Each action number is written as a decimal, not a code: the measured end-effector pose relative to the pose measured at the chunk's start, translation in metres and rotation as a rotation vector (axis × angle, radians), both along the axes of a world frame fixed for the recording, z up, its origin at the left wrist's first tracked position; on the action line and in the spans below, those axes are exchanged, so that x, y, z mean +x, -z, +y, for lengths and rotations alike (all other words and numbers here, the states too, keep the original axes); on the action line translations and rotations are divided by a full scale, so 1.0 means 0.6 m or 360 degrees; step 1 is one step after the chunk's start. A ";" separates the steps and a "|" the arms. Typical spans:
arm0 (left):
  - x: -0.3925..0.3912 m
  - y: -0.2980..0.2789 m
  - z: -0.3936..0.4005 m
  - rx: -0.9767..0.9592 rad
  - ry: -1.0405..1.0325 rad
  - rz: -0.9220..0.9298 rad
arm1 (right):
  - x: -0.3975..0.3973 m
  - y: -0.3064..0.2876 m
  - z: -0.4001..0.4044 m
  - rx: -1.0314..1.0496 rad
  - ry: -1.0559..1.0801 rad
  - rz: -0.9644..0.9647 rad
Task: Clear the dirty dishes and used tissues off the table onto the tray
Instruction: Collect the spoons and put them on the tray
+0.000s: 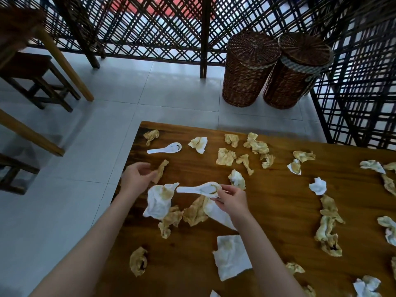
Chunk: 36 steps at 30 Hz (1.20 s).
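My right hand pinches the bowl of a white soup spoon stained brown, held just above the wooden table, with a stained tissue bunched under the same fingers. My left hand hovers at the table's left edge, fingers curled, touching a brown-stained tissue strip. A large white tissue lies between both hands. A second white spoon lies further back near the left edge. Several crumpled stained tissues are scattered over the table. No tray is in view.
Two lidded wicker baskets stand on the tiled floor beyond the table. Dark lattice screens close off the back and right. Wooden stools and a bench stand to the left.
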State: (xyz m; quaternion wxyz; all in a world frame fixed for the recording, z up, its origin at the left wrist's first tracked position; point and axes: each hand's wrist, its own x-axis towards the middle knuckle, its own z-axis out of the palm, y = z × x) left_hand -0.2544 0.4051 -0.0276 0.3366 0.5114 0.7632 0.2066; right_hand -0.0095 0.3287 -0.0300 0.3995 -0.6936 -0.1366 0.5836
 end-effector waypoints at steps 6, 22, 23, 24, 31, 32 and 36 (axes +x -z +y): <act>0.003 0.038 0.088 0.0073 -0.0037 0.0163 | 0.010 0.017 0.048 0.0022 0.0038 0.0013; 0.028 0.031 0.109 0.0058 -0.0298 -0.0035 | 0.015 -0.010 0.046 0.0138 0.0100 0.0083; 0.030 0.026 0.101 0.0061 -0.0341 -0.0105 | 0.015 -0.015 0.038 0.0147 0.0125 0.0096; 0.033 0.018 0.091 0.0062 -0.0379 -0.0189 | 0.016 -0.020 0.030 0.0146 0.0147 0.0101; 0.056 -0.070 -0.005 0.0046 -0.0242 -0.0459 | 0.010 -0.064 -0.040 0.0049 0.0314 0.0109; 0.062 -0.084 -0.024 0.0062 -0.0205 -0.0469 | 0.009 -0.073 -0.052 0.0058 0.0335 0.0102; 0.089 -0.129 -0.098 0.0108 -0.0033 -0.0523 | 0.009 -0.110 -0.111 0.0119 0.0447 0.0076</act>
